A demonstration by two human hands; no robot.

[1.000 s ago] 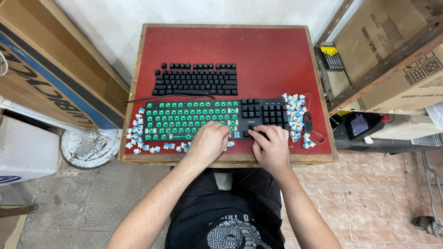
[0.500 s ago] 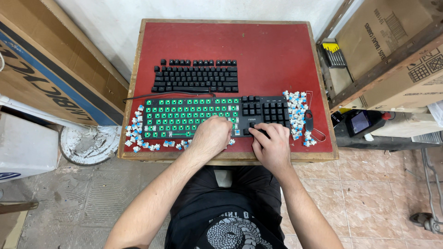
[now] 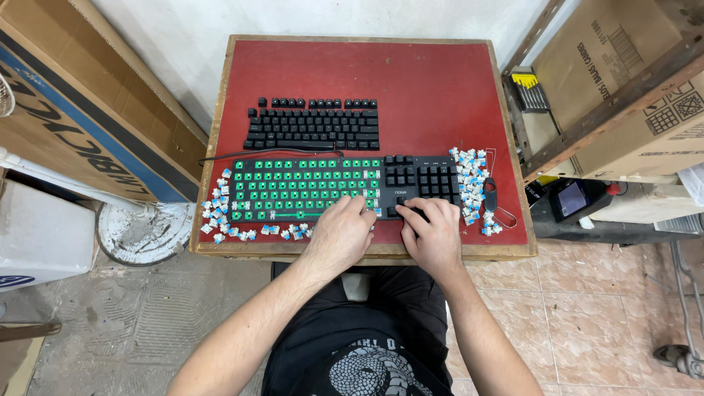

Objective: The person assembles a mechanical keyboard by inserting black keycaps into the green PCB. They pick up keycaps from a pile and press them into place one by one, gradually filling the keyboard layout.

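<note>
— Hands first: our left hand (image 3: pixel 343 236) has slid a little rightward along the stripped keyboard (image 3: pixel 345 187), fingers curled on its near edge; whether they pinch anything, we cannot tell.

— And our right hand (image 3: pixel 433 233)?

— Unmoved — fingertips bent onto the arrow keys. We count two keyboards, with the intact black one (image 3: pixel 314 125) behind, and two switch piles (image 3: pixel 471 187).

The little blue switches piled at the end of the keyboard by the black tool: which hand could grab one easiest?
Probably the right hand. It rests on the keyboard near that pile of blue switches, while the left hand sits farther away, over the green part.
</note>
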